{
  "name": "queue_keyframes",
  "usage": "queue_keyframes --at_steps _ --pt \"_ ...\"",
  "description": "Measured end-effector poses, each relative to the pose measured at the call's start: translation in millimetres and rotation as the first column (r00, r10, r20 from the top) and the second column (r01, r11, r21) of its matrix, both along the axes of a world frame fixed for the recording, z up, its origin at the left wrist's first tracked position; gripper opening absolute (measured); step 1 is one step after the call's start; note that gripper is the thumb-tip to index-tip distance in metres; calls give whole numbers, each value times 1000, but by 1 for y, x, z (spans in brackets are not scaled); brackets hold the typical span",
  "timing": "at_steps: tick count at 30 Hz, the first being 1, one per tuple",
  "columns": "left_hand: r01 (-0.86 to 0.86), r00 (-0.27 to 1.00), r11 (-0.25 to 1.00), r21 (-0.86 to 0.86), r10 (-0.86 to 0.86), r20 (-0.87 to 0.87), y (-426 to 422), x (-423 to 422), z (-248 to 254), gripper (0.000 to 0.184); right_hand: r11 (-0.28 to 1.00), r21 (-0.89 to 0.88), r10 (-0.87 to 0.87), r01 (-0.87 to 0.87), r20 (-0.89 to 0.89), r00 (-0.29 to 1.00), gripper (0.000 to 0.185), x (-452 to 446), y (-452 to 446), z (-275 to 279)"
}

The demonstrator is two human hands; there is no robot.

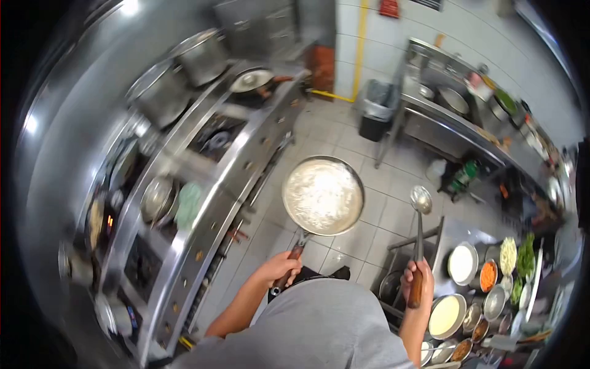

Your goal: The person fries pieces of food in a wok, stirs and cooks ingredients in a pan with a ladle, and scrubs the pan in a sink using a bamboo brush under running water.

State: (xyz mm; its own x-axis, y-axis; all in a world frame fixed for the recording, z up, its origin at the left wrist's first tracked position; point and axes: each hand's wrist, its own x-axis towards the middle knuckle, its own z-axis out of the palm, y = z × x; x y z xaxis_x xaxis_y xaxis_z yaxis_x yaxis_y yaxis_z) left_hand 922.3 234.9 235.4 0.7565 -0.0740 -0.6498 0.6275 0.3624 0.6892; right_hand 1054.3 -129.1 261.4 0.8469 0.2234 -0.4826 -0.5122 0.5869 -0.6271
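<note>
A round frying pan (pixel 324 195) with a white, creamy content is held out over the tiled floor, in front of my body. My left hand (pixel 279 269) is wrapped round the pan's dark wooden handle. On the right, my right hand (pixel 420 280) grips the wooden handle of a long metal ladle (pixel 421 200), whose bowl points away from me. Beside that hand are a bowl of white content (pixel 462 264) and a bowl of pale yellow liquid (pixel 447 316).
A steel stove (pixel 230 169) with pots and burners runs along the left. On the right stand a bin (pixel 376 111), a steel counter (pixel 455 126) and several ingredient containers, one with orange bits (pixel 488 275). A green bottle (pixel 465 176) is under the counter.
</note>
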Motion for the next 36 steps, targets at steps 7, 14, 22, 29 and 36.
queue_keyframes --at_steps 7,14,22,29,36 --pt "35 999 993 113 -34 -5 -3 201 10 13 999 -35 -39 40 36 999 62 145 -40 19" --pt "204 971 953 223 -226 78 -19 468 -3 14 952 -170 -231 255 149 962 61 292 -72 -4" --pt "388 702 684 617 -654 284 -92 863 -4 11 865 -252 -406 433 156 901 67 435 -93 36" --pt "550 717 765 336 -638 279 -205 1096 -40 11 917 -240 -263 318 234 936 75 577 -123 28" --pt "549 814 826 123 -563 145 -294 1196 -102 23 931 -365 99 -5 238 966 58 834 -186 -11"
